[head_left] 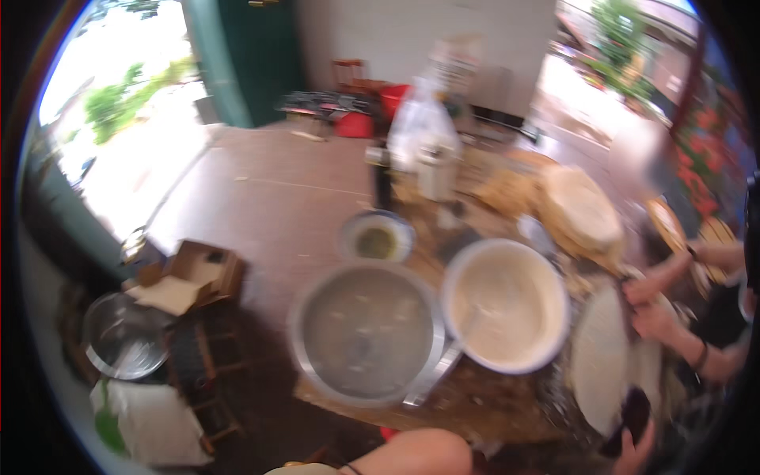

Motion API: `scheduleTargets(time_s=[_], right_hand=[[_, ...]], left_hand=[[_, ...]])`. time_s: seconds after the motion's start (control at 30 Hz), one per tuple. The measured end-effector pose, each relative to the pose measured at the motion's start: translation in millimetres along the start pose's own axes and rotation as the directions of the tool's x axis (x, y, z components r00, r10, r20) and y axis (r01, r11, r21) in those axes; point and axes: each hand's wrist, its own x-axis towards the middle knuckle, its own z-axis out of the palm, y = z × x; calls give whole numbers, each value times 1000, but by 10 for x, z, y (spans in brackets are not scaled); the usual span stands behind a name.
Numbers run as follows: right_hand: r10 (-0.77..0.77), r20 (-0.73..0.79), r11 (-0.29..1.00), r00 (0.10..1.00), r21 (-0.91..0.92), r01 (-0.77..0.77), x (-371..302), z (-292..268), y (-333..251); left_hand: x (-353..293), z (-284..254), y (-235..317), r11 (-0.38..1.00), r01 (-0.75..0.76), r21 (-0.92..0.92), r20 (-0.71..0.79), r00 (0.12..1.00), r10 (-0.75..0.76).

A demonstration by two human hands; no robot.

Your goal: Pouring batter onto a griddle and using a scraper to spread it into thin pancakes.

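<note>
Gripping: the right hand (636,450), at the lower right, has its fingers closed on a dark object (632,416), blurred, at the near end of a pale oval sheet (599,356).
Left hand: out of view, so I cannot tell its state.
Across the sheet: a co-worker's hands (659,321), close together at its far end, wrists banded.
Desk (495,408) middle: a white basin (451,317) of cream-coloured batter, just beside a metal basin (297,340) of cloudy liquid; a metal utensil (431,381) slants between them.
Behind the basins: a bowl (343,235) with greenish contents, a dark bottle (381,182) and a white canister (435,174).
Far right of desk: stacked pale rounds (584,210).
</note>
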Motion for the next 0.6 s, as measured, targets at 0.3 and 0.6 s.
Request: scheduleTargets(time_s=[0.3,0.6], right_hand=[[449,324,365,833,784,-502,-200,251,751],[85,629,278,773,730,-624,258,594,410]], left_hand=[[132,51,-100,995,-17,102,45,999,12],[74,422,103,997,-3,78,113,994,-5]])
